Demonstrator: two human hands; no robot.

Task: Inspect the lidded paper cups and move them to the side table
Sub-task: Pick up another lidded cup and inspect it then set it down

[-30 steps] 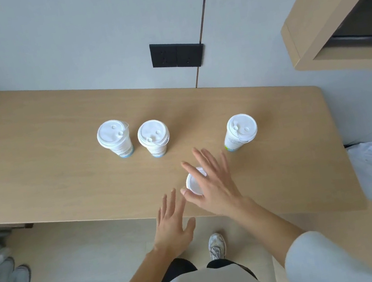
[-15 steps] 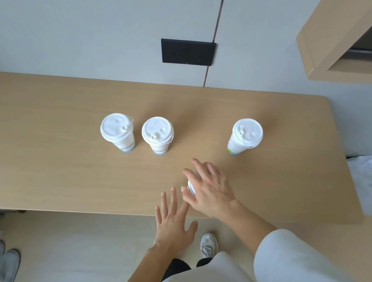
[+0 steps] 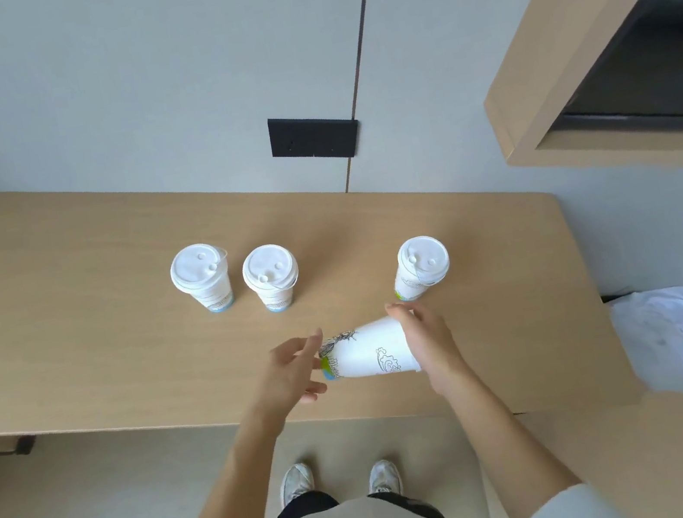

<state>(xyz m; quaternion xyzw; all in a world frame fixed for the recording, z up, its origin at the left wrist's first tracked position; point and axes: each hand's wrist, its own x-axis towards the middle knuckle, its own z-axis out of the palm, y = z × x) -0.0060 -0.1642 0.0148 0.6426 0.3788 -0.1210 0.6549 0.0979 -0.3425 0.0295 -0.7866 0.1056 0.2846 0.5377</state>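
- A second ago the near cup [image 3: 369, 349] stood on the worktop [image 3: 65, 307] under my right hand [image 3: 429, 339]. Now it is lifted and lies sideways above the front edge.
- The right fingers [image 3: 399, 310] curl round the lid end. The left hand [image 3: 291, 370] has closed in and pinches the base.
- I judge the inspection has begun and the carry has not.
- The three other cups [image 3: 270, 276] stand upright where they were, farther back.
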